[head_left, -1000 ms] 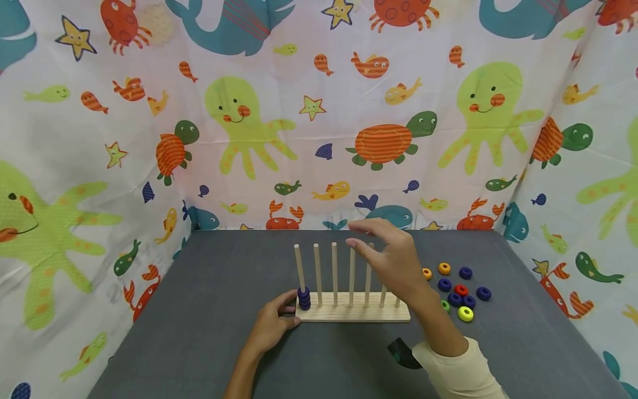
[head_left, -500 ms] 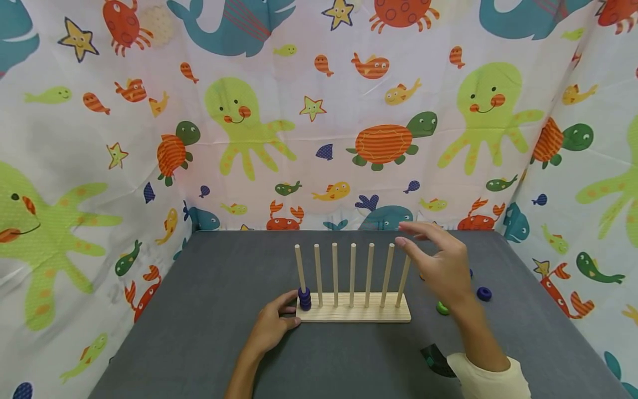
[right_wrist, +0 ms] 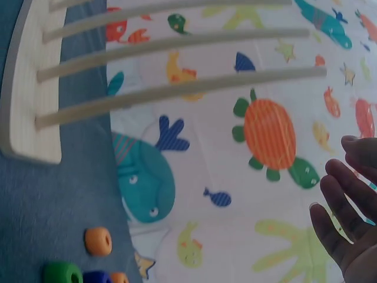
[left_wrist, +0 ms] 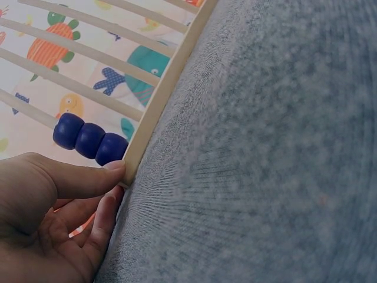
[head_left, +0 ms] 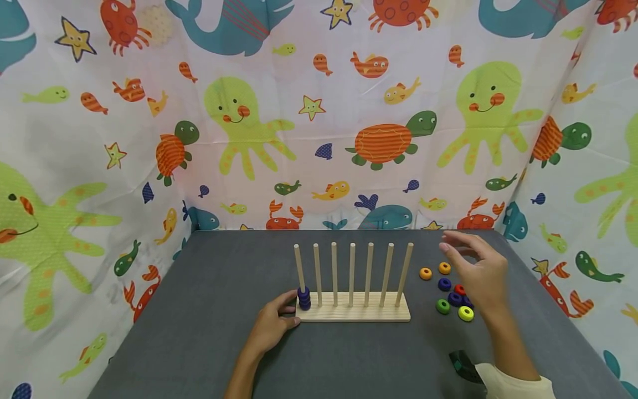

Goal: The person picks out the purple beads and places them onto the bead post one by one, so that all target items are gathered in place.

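Note:
A pale wooden peg board with several upright pegs stands on the grey table. Its leftmost peg carries three blue beads, stacked down at the base. My left hand grips the board's left end, thumb on the front edge and fingers behind; the left wrist view shows the thumb close under the lowest bead. To the board's right, my right hand is raised over the loose beads with its fingers spread and nothing held. It hides part of the bead group.
Loose beads lie right of the board: orange, blue, red, green and yellow. A cloth printed with sea animals hangs behind and at both sides of the table.
My right hand has moved rightward from above the pegs, past the board's right end, to over the loose beads. The left hand and the board have stayed in place.

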Available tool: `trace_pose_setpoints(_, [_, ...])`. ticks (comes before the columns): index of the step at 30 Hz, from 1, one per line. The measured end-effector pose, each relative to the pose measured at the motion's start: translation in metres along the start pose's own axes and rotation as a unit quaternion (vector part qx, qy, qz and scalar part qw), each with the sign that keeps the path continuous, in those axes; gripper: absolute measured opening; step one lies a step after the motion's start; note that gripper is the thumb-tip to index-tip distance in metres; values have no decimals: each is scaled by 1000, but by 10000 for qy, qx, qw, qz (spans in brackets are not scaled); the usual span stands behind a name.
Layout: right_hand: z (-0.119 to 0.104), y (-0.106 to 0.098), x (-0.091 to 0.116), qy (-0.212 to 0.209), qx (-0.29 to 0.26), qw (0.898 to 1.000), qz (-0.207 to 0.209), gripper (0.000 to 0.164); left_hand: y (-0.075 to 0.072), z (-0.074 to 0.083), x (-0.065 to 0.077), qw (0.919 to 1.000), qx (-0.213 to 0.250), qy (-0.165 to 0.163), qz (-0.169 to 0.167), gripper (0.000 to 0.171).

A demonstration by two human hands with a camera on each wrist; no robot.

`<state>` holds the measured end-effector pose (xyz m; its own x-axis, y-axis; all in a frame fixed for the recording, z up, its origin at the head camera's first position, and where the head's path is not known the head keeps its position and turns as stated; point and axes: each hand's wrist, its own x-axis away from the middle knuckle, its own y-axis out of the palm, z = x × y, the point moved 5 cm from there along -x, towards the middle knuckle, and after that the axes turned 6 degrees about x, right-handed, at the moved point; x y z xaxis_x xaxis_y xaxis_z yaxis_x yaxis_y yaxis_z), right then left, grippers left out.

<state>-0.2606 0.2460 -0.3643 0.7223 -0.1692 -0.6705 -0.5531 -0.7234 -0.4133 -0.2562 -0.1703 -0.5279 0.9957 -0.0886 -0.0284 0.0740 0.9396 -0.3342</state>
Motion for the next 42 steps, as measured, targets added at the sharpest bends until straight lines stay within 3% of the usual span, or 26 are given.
trace_pose_setpoints(8, [44, -13, 6, 752, 202, 9969, -51, 27, 0, 1, 1, 10000, 13, -39, -21, 64])
trace_pose_setpoints(26, [106, -27, 16, 1299, 564, 9895, -278, 34, 0, 1, 0, 10000, -55, -3, 9, 64])
trace_pose_setpoints(33, [132, -36, 23, 1720, 722, 9811, -525, 42, 0, 1, -1, 10000, -74, 3, 14, 64])
trace_pose_setpoints(42, [171, -32, 44, 2182, 1055, 9652, -986, 47, 0, 0, 0, 10000, -37, 16, -36, 64])
